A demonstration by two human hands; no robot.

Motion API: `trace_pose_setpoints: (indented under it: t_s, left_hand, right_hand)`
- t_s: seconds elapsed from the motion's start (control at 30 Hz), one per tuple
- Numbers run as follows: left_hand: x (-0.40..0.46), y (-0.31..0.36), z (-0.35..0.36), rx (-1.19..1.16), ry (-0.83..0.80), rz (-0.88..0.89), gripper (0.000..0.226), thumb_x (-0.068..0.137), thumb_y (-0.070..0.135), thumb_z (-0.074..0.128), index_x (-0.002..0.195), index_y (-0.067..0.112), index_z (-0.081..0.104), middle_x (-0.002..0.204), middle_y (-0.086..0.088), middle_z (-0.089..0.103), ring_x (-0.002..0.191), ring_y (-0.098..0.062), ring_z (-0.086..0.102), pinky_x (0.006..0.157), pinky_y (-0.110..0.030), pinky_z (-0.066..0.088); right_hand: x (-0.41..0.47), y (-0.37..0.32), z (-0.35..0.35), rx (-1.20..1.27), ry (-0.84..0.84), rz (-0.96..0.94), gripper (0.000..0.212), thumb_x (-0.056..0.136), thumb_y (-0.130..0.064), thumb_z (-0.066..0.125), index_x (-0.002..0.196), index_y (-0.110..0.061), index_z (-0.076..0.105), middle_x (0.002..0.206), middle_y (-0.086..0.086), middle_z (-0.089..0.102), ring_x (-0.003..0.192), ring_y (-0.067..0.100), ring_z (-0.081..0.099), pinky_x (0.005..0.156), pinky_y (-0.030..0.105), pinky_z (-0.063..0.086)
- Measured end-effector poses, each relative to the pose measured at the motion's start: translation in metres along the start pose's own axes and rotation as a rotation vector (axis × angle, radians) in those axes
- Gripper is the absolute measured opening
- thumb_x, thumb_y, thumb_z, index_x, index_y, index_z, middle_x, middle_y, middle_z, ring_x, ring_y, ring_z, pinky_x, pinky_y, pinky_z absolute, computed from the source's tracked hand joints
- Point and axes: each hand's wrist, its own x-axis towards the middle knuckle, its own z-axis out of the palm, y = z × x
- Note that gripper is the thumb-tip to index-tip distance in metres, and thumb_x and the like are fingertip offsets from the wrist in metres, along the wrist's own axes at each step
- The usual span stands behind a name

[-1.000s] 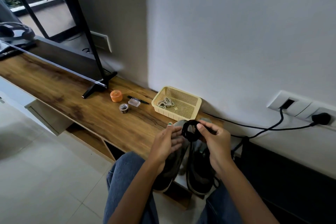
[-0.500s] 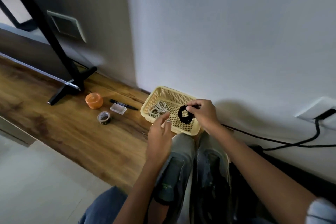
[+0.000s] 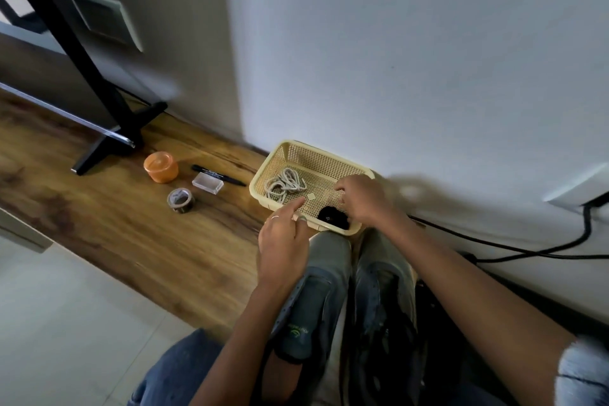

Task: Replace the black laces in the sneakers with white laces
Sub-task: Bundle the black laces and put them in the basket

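Where wooden shelf (image 3: 108, 231) meets white wall (image 3: 412, 59), yellow basket (image 3: 290, 150).

Basket (image 3: 260, 175) left half blocked by white laces (image 3: 285, 184); black lace bundle (image 3: 333, 217) fills near-right corner; centre mesh free.

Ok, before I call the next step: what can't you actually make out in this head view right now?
- Black lace bundle in the basket: the right hand covers its far edge, so I cannot tell whether it is released.
- Right sneaker: its eyelets are too dark to tell whether any lace remains.
- Marker print: too small to read.
- Wall socket: cut off by the right edge.
- Left hand hides the basket's near rim.
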Motion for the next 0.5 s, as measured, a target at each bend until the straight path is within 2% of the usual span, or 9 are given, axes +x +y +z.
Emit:
trace_pose_setpoints:
  t_s: [0.1, 0.2, 0.27, 0.33, 0.37, 0.47, 0.5]
  left_hand:
    - [-0.011, -0.001, -0.003, -0.018, 0.037, 0.025, 0.036, 0.096, 0.014, 0.048, 0.128, 0.025, 0.058, 0.114, -0.004, 0.066, 0.112, -0.019, 0.053, 0.1, -0.038, 0.041]
    - [-0.032, 0.006, -0.009, 0.016, 0.042, 0.121, 0.036, 0.093, 0.008, 0.049, 0.123, 0.024, 0.062, 0.116, 0.007, 0.064, 0.107, -0.009, 0.049, 0.09, -0.016, 0.034]
    - [-0.056, 0.016, -0.015, 0.016, 0.028, 0.172, 0.036, 0.093, 0.006, 0.05, 0.122, 0.024, 0.062, 0.114, 0.012, 0.062, 0.104, -0.006, 0.049, 0.082, -0.005, 0.032]
    - [-0.086, 0.022, -0.017, -0.009, 0.016, 0.201, 0.035, 0.092, 0.005, 0.051, 0.119, 0.024, 0.063, 0.113, 0.014, 0.062, 0.104, -0.004, 0.051, 0.083, -0.006, 0.033]
    - [-0.101, 0.024, -0.017, -0.026, 0.012, 0.211, 0.035, 0.092, 0.005, 0.051, 0.118, 0.025, 0.063, 0.114, 0.015, 0.062, 0.106, -0.004, 0.052, 0.085, -0.007, 0.034]
    - [-0.142, 0.031, -0.015, -0.022, -0.004, 0.241, 0.033, 0.094, 0.008, 0.051, 0.12, 0.024, 0.063, 0.116, 0.014, 0.062, 0.107, 0.0, 0.051, 0.09, -0.01, 0.035]
    - [-0.154, 0.033, -0.015, -0.013, -0.019, 0.244, 0.032, 0.095, 0.009, 0.05, 0.121, 0.023, 0.063, 0.116, 0.012, 0.062, 0.107, 0.0, 0.051, 0.091, -0.011, 0.035]
  right_hand:
    - [-0.038, 0.007, -0.029, 0.317, 0.19, 0.066, 0.026, 0.092, -0.003, 0.052, 0.11, -0.011, 0.069, 0.114, 0.004, 0.068, 0.106, 0.018, 0.061, 0.092, 0.028, 0.046]
    - [-0.098, 0.011, -0.051, 0.534, 0.246, 0.131, 0.018, 0.091, -0.005, 0.057, 0.098, -0.013, 0.072, 0.094, -0.006, 0.069, 0.086, 0.005, 0.062, 0.071, 0.007, 0.041]
    - [-0.138, 0.01, -0.053, 0.624, 0.225, 0.166, 0.016, 0.089, -0.007, 0.059, 0.092, -0.017, 0.071, 0.086, -0.009, 0.068, 0.082, 0.005, 0.063, 0.07, 0.01, 0.043]
    - [-0.169, 0.008, -0.044, 0.653, 0.215, 0.205, 0.018, 0.088, -0.006, 0.059, 0.088, -0.018, 0.072, 0.085, -0.006, 0.07, 0.083, 0.01, 0.064, 0.076, 0.024, 0.049]
    - [-0.181, 0.006, -0.038, 0.657, 0.214, 0.216, 0.019, 0.088, -0.005, 0.059, 0.088, -0.018, 0.073, 0.086, -0.005, 0.07, 0.083, 0.01, 0.064, 0.077, 0.024, 0.049]
    - [-0.212, -0.003, -0.02, 0.646, 0.24, 0.239, 0.022, 0.087, -0.003, 0.056, 0.091, -0.016, 0.073, 0.087, -0.006, 0.066, 0.08, 0.005, 0.059, 0.066, 0.004, 0.039]
    - [-0.221, -0.006, -0.014, 0.646, 0.259, 0.254, 0.023, 0.086, -0.002, 0.055, 0.091, -0.016, 0.073, 0.088, -0.006, 0.066, 0.08, 0.004, 0.058, 0.065, 0.004, 0.038]
